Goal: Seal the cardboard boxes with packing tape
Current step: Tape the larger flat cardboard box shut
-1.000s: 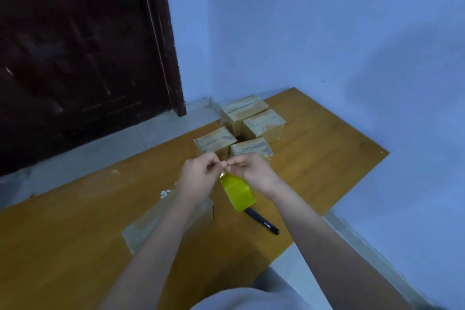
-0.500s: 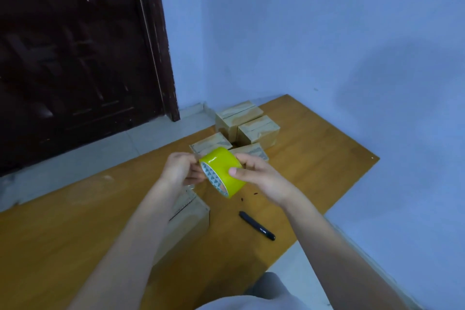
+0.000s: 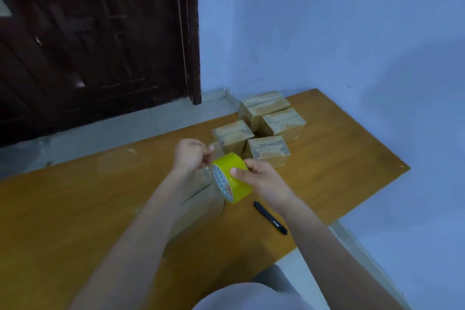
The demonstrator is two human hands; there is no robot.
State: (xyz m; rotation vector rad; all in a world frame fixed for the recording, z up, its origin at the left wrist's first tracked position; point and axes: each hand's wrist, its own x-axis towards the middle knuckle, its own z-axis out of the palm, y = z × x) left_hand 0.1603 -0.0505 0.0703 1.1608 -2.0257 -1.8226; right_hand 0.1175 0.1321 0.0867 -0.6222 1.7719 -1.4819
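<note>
The wooden counter [image 3: 75,209] runs off the left edge. The near cardboard box [image 3: 201,199] is largely hidden behind the left forearm, only its top seam showing. Four taped boxes [image 3: 268,150] cluster beyond. The yellow tape roll [image 3: 235,178], held above the near box, has risen since a second ago; the right hand [image 3: 261,178] grips it, thumb on top. The left hand [image 3: 191,155] pinches the barely visible clear tape end. A black pen [image 3: 270,218] lies alongside.

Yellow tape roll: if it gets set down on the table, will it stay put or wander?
The yellow tape roll is a round ring, so set on its curved edge it would probably roll across the smooth wooden table; laid flat on its side it should stay. Its hollow core suggests it is fairly light, so a nudge could slide it.
</note>
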